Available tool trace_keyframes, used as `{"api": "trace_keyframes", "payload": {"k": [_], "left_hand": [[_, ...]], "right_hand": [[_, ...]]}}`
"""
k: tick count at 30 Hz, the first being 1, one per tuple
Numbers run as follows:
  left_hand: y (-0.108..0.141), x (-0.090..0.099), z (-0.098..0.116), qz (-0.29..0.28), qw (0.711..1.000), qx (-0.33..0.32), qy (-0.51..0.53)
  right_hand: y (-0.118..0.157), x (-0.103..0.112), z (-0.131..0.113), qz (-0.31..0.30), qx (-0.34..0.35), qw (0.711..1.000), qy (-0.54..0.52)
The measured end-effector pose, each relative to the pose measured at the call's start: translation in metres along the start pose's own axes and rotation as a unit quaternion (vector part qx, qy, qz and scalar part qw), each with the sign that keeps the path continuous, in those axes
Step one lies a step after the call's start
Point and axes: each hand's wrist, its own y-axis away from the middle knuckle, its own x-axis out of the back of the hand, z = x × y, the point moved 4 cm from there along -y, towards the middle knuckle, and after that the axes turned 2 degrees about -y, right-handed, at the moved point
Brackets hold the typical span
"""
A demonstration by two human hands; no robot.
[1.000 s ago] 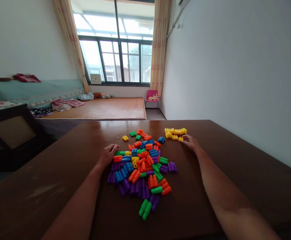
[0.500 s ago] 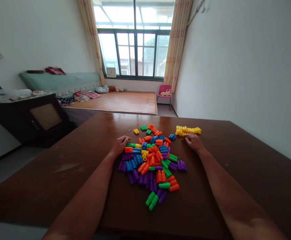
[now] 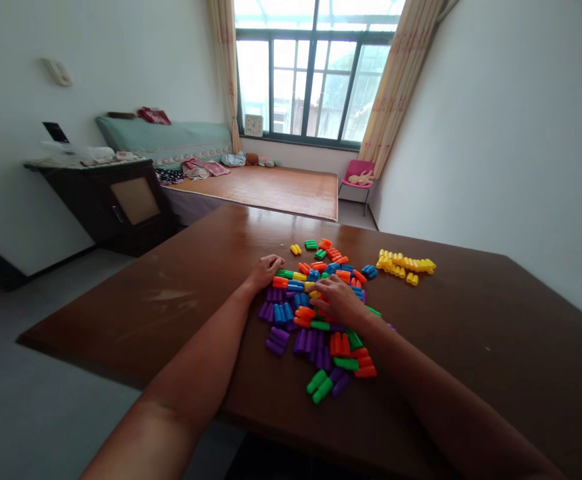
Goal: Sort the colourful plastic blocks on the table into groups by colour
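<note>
Many small plastic toy blocks, ridged like joined tubes, lie in a loose pile. My right hand (image 3: pixel 338 301) reaches over its middle, thumb and forefinger around a yellow block (image 3: pixel 314 293). Its palm hides part of the pile. My left hand (image 3: pixel 267 271) rests at the pile's upper left with its fingers curled, beside a green block (image 3: pixel 285 274). Whether it holds anything is hidden. Orange block (image 3: pixel 339 345), purple blocks (image 3: pixel 305 341) and blue blocks (image 3: pixel 283 313) lie below the hands. A green block (image 3: pixel 319 385) lies nearest me.
Yellow blocks (image 3: pixel 405 262) form a row at the right of the brown table (image 3: pixel 171 307), with a small yellow block (image 3: pixel 411 279) in front. Beyond stand a bed (image 3: pixel 281 190), a dark cabinet (image 3: pixel 135 207) and a pink chair (image 3: pixel 358 175).
My right hand has moved left from the yellow row to the pile, leaving a small yellow block by the row. My left hand stays beside the pile. The view has turned and tilted.
</note>
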Motion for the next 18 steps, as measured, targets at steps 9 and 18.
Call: {"api": "trace_keyframes", "payload": {"k": [9, 18], "left_hand": [[0.000, 0.004, 0.006, 0.001, 1.000, -0.004, -0.010], [-0.005, 0.005, -0.002, 0.002, 1.000, -0.010, -0.017]], "right_hand": [[0.025, 0.065, 0.121, 0.193, -0.199, 0.933, -0.228], [0.167, 0.104, 0.286, 0.374, -0.473, 0.796, 0.048]]}}
